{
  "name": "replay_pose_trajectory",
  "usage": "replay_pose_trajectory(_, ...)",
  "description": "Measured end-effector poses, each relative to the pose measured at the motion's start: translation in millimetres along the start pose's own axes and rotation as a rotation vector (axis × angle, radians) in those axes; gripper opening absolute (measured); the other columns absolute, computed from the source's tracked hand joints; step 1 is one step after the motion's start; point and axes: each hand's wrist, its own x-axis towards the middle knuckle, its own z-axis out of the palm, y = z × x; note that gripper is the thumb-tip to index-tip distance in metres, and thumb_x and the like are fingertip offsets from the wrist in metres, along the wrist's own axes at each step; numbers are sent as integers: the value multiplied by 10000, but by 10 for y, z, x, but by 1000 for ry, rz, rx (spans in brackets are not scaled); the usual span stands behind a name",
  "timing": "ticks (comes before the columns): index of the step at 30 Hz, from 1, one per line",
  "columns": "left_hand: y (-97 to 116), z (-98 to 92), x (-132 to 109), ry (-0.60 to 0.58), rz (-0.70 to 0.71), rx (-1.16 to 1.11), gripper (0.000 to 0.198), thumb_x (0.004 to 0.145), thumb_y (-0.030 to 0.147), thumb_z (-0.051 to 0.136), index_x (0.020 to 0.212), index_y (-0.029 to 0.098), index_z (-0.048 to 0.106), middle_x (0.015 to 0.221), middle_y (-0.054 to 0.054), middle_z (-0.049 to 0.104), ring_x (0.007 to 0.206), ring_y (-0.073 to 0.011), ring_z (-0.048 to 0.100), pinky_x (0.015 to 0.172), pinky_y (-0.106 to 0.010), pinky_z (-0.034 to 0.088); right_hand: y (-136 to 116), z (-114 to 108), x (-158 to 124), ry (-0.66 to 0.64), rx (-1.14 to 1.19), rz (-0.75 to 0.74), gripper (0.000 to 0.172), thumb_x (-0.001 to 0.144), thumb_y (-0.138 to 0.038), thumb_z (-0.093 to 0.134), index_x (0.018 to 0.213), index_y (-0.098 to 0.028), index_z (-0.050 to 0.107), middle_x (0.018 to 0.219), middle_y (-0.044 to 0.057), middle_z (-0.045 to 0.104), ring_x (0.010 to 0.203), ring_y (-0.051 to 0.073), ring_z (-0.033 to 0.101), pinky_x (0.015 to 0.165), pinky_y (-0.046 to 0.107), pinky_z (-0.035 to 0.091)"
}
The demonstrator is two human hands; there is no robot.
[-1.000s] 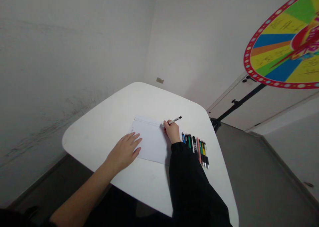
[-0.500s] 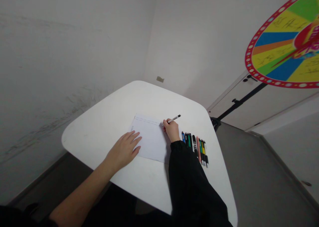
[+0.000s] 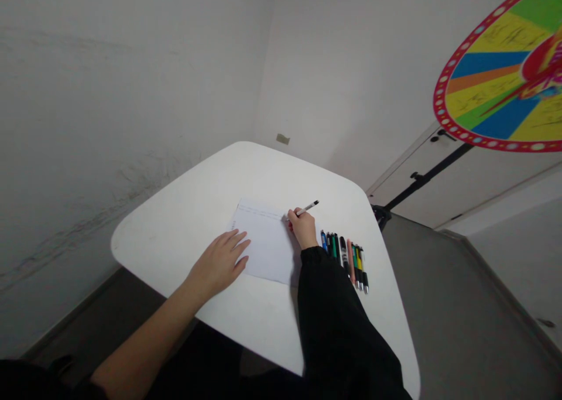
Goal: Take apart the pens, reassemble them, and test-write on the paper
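Note:
A white sheet of paper (image 3: 266, 242) lies in the middle of a white table (image 3: 184, 224). My left hand (image 3: 219, 262) rests flat on the sheet's left edge, fingers stretched out. My right hand (image 3: 302, 227), in a black sleeve, is closed round a pen (image 3: 306, 208) with a white barrel and black cap end. Its tip meets the paper's upper right corner. Faint lines run along the top of the sheet.
A row of several pens and markers (image 3: 345, 256) lies on the table just right of my right wrist. A colourful prize wheel (image 3: 504, 78) on a black stand (image 3: 417, 180) is at the right. White walls enclose the table at the back and left.
The pen and my right hand have stayed at the sheet's upper right corner. Only the view has shifted slightly.

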Motion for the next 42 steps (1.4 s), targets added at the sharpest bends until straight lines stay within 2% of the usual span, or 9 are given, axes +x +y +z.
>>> replay_pose_trajectory(10, 6, -24, 1, -16, 3, 30, 404, 990, 324, 492, 1339, 167, 623, 1439, -111, 599, 1373, -291, 500, 1154, -499, 408, 0, -4, -11, 26, 43, 20, 289, 849, -358, 477, 593, -230, 520, 486, -21, 578, 476, 141, 540, 543, 241, 382)
replay_pose_trajectory(23, 11, -30, -5, -18, -5, 11, 405, 990, 324, 494, 1341, 167, 621, 1443, -117, 596, 1378, -294, 494, 1153, -502, 406, -25, -12, 3, 9, -47, -6, 300, 850, -361, 465, 587, -232, 525, 481, -21, 554, 519, 148, 530, 571, 243, 380)
replay_pose_trajectory(31, 14, -45, 1, -32, -14, 18, 412, 986, 333, 502, 1342, 163, 624, 1442, -115, 597, 1374, -293, 496, 1160, -491, 399, 2, -3, 2, 20, 57, 50, 275, 839, -358, 467, 604, -228, 528, 484, -24, 568, 484, 143, 536, 551, 244, 388)
replay_pose_trajectory(42, 14, -47, -6, -9, -7, -6, 409, 991, 332, 480, 1348, 188, 618, 1439, -112, 598, 1372, -297, 499, 1142, -517, 418, -6, -6, 7, 17, -32, -3, 288, 840, -354, 473, 586, -230, 523, 487, -16, 569, 511, 151, 543, 560, 250, 373)
